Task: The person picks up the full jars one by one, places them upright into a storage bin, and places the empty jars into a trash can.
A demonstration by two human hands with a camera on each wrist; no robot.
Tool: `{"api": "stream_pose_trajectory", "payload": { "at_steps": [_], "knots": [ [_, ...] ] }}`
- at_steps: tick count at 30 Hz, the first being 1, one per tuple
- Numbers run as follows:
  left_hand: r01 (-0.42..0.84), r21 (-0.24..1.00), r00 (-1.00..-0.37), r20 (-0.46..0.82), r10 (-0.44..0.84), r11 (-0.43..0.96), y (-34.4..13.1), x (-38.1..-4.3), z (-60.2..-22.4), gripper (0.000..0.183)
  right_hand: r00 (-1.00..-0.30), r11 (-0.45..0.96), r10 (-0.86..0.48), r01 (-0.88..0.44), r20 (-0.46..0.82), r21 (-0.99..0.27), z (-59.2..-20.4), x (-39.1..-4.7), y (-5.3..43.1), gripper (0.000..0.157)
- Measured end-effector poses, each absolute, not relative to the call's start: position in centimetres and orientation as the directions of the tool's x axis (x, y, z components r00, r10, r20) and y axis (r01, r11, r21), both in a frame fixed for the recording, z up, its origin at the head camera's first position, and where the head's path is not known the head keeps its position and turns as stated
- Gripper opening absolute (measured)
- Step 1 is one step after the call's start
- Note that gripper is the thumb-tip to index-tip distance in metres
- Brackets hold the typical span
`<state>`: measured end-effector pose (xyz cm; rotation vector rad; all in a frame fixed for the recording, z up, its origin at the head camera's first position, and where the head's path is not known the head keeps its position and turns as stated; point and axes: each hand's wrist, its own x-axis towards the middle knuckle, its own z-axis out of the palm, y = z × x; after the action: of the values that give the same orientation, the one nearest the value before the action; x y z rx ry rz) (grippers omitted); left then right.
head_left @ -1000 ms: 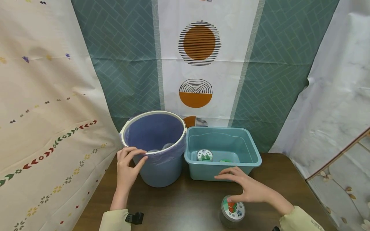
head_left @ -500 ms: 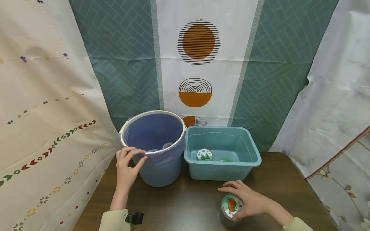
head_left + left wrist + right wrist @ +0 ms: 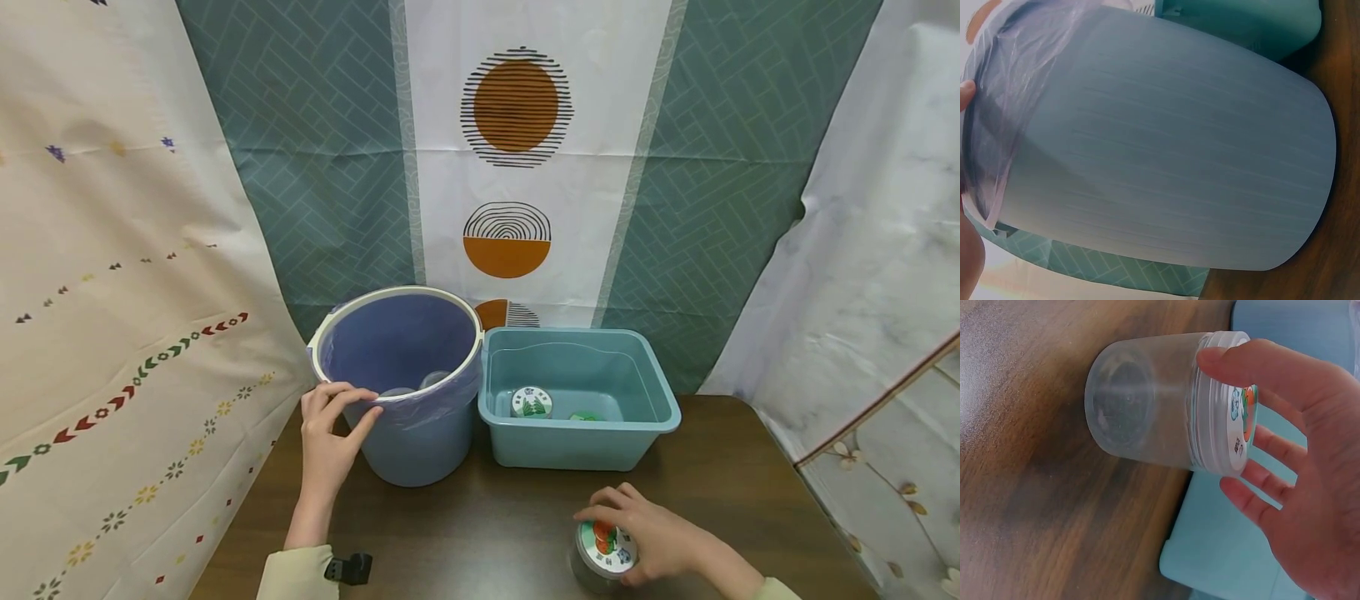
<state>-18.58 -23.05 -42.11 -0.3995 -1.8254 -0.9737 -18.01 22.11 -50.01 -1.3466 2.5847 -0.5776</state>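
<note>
A clear plastic jar (image 3: 1166, 403) stands on the table near its front, its white screw lid (image 3: 607, 547) printed with tomatoes. Round that lid curl the thumb and fingers of my right hand (image 3: 660, 537), thumb pressed on the rim in the right wrist view. The jar looks see-through, with no contents visible. At the left, my left hand (image 3: 330, 433) pinches the near rim of a blue bucket (image 3: 416, 454) with a thin plastic liner (image 3: 1019, 81). Inside the bucket, clear round shapes (image 3: 435, 379) show partly; the rim hides the rest.
Beside the bucket on the right is a teal basin (image 3: 573, 450). It holds a jar with a green-printed lid (image 3: 532, 403) and another green-topped thing (image 3: 583, 417), mostly hidden. Patterned cloths (image 3: 513, 292) hang behind and beside the dark wooden table (image 3: 465, 542).
My right hand has come down from above onto the jar's lid, and the lid's printed picture has turned back and forth. The left hand keeps its place on the bucket rim.
</note>
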Motion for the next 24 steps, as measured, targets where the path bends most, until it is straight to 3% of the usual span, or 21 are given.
{"api": "stream_pose_trajectory", "payload": {
  "at_steps": [14,24],
  "knots": [
    [0.663,0.443,-0.457,0.878,-0.142,0.603,-22.9,-18.2,-41.5,0.033,-0.560,0.501,-0.828,-0.762,0.031,-0.411,-49.3,-18.5,21.8,0.082],
    [0.657,0.464,-0.471,0.868,-0.157,0.594,-22.7,-18.1,-41.5,0.032,-0.578,0.532,-0.816,-0.763,0.019,-0.366,-45.7,-18.7,20.9,0.085]
  ]
}}
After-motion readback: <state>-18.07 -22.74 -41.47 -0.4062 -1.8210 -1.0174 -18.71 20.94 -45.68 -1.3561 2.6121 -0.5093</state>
